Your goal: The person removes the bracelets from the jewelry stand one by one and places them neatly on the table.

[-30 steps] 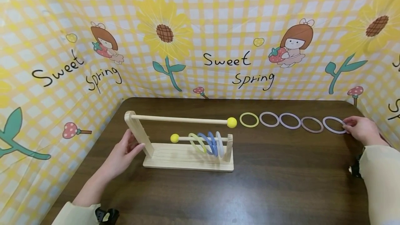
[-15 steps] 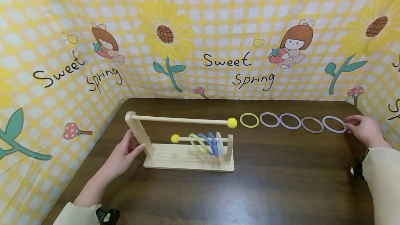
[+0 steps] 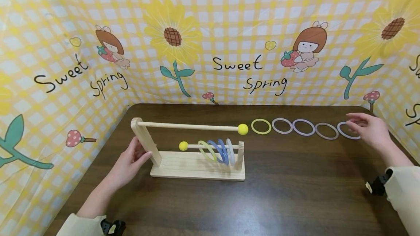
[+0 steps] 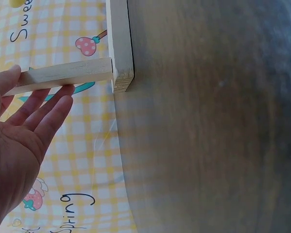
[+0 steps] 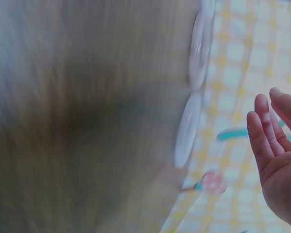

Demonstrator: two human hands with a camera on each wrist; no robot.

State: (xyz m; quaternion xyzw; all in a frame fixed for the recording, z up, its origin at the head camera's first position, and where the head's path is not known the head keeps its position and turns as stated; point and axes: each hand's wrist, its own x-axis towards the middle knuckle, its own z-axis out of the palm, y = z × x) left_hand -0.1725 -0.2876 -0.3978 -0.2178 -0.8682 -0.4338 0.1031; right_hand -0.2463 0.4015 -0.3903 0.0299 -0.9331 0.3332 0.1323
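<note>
Five rings (image 3: 303, 127) wait flat. Right hand (image 3: 367, 131) hovers open over the end one; next needs a pinch. Left hand (image 3: 131, 160) flat, steadying the rack (image 3: 197, 168).

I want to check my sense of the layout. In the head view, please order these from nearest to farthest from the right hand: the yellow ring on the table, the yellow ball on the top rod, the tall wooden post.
From the right hand:
1. Yellow ring, flat on the table, left end of the ring row.
2. Yellow ball, tip of the top rod, just left of that ring.
3. Tall wooden post, the rack's far left end, by the left hand.
</note>
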